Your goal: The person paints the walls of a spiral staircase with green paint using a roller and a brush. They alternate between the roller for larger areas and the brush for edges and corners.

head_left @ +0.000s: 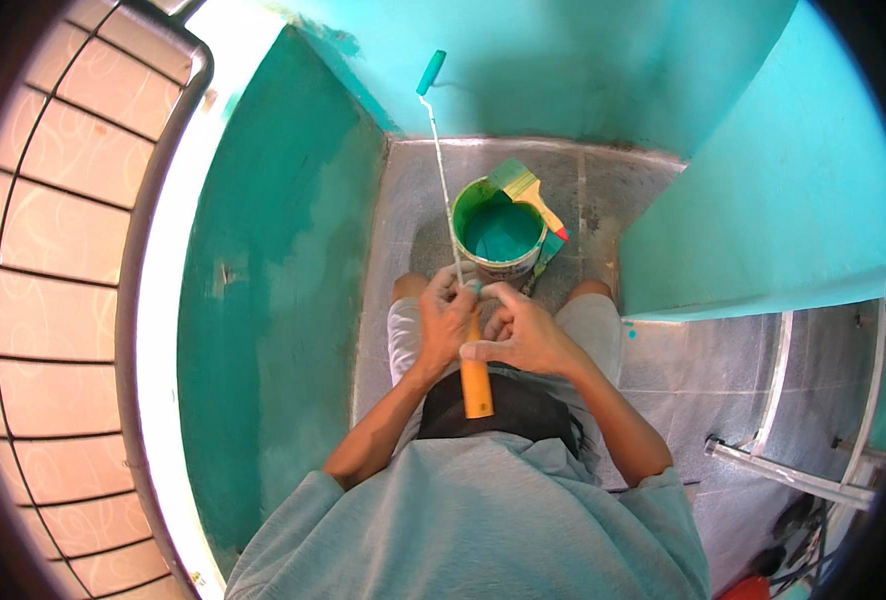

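Note:
A long paint roller [441, 150] runs up and away from my lap, its small green sleeve at the far end, in front of the teal wall. My left hand [448, 318] closes its fingers around the white rod, just where it meets the orange handle [477, 385]. From the other side my right hand [518, 330] grips the top of that handle, thumb across it and index finger bent near the joint. Just beyond my hands stands a paint bucket [460, 215] with teal paint inside. A wide paintbrush [538, 200] with a yellow handle rests over its right rim.
Teal walls [283, 270] rise to the left, ahead and to the right, with uneven paint on the left one. Grey tiles [663, 370] cover the floor. At lower right lies a metal ladder [793, 478]; a dark railing [133, 330] curves along the left.

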The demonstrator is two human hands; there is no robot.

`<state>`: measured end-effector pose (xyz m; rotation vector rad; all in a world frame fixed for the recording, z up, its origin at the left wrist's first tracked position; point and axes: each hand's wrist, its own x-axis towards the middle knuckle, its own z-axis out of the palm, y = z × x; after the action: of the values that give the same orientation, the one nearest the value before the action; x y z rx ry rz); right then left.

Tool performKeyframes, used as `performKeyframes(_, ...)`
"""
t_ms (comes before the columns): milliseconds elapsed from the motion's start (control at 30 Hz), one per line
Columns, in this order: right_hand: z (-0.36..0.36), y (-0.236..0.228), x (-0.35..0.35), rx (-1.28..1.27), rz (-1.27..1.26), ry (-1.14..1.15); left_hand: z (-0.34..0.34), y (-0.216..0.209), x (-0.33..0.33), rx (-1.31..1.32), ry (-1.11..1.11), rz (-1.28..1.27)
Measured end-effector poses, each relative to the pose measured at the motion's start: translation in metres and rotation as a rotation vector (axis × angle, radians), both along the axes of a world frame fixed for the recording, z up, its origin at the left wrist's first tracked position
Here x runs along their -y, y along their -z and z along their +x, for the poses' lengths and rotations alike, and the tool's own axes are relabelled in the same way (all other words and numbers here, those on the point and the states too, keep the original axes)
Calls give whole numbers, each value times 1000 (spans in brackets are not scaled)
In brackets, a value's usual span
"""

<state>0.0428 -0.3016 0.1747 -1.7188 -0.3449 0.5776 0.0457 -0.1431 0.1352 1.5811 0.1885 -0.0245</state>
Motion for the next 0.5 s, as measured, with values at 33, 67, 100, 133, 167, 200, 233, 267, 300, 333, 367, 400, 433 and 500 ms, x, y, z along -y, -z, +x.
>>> performKeyframes(33, -5, -2, 7, -14, -66, -3, -3, 0, 12, -12, -28, -8)
performKeyframes(67, -11, -3, 13, -19, -44, 41, -6, 0, 24, -24, -55, -16)
performKeyframes(100, -18, -4, 20, -24, -21, 88, -12, -1, 37, 36, -53, -27)
performKeyframes(133, -25, -4, 27, -28, 3, 136, -18, -1, 50, 97, -51, -37)
performKeyframes(167, -32, 4, 33, 24, -9, 186, -23, -2, 62, 159, -49, -47)
performKeyframes(200, -34, 0, 39, -42, -71, 179, -27, -1, 71, 155, -42, -16)
performKeyframes(233, -36, -9, 46, -112, -136, 171, -32, 0, 80, 145, -36, 13)
performKeyframes(267, -38, -13, 52, -182, -201, 162, -36, 1, 83, 135, -31, 43)
performKeyframes(300, -45, -12, 59, -76, -228, 172, -38, 2, 84, 94, 54, 3)
performKeyframes(333, -52, -10, 66, 29, -252, 177, -39, 2, 81, 75, 149, -23)
performKeyframes(367, -60, -16, 69, 24, -259, 199, -38, 1, 77, 57, 243, -49)
performKeyframes(400, -67, -23, 73, 20, -266, 218, -36, 1, 71, 41, 333, -76)
performKeyframes(433, -74, -28, 83, -20, -301, 226, -33, 6, 66, 25, 316, -53)
performKeyframes(500, -90, -44, 105, -108, -373, 248, -30, 24, 51, -15, 289, -11)
